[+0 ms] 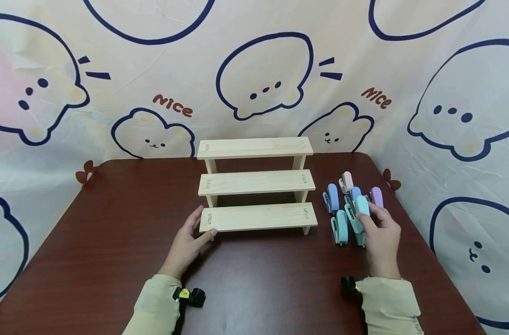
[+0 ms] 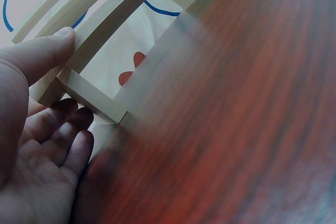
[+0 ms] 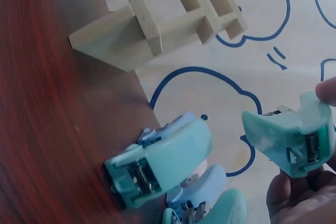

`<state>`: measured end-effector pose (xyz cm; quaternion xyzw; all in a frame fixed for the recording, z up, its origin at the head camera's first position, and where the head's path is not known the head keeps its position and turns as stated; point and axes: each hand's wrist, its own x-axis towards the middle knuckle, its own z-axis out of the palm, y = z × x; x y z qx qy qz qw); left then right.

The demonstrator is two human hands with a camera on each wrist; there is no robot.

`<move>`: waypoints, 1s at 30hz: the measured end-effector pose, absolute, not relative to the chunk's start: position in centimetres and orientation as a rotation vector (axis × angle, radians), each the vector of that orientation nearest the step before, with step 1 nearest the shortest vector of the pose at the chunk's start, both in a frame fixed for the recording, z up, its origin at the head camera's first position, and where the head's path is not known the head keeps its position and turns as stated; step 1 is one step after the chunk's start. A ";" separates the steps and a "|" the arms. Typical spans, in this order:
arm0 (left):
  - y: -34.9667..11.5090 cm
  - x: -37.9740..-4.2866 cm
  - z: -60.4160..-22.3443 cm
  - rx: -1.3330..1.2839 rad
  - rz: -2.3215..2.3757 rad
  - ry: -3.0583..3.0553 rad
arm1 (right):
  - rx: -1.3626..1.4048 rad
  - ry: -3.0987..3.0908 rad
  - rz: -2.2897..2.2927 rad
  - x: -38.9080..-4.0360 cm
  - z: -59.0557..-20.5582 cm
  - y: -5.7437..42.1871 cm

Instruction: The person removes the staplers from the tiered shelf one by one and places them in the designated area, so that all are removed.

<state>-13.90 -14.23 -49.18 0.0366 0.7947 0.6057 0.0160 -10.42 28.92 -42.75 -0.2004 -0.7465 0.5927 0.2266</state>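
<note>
A three-step wooden display stand of pale wood stands on the dark table. My left hand holds the left end of its lowest step, the thumb on the front edge and the other fingers underneath and behind, by the leg. Over on the right, my right hand pinches a small mint-green stapler between thumb and fingers. It is raised above a group of mini staplers: two mint ones, one of them at the front left, a blue one, another blue one behind, a pale pink one and a purple one.
The staplers stand close together just right of the stand. The reddish-brown table extends left of and in front of the stand. A cloth backdrop with cartoon drawings rises behind the table and along both sides.
</note>
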 end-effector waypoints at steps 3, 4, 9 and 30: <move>-14.3 -13.9 -49.2 0.119 1.885 2.472 | -0.530 -2.011 1.603 -10.5 -43.0 29.2; -14.3 -14.0 -49.2 0.121 1.883 2.473 | -0.523 -1.999 1.589 -10.5 -43.1 29.3; -14.3 -14.0 -49.2 0.128 1.893 2.468 | -0.555 -1.933 1.580 -10.7 -43.4 29.9; -14.2 -13.9 -49.1 0.109 1.887 2.464 | -0.709 -1.710 1.669 -11.1 -44.2 32.6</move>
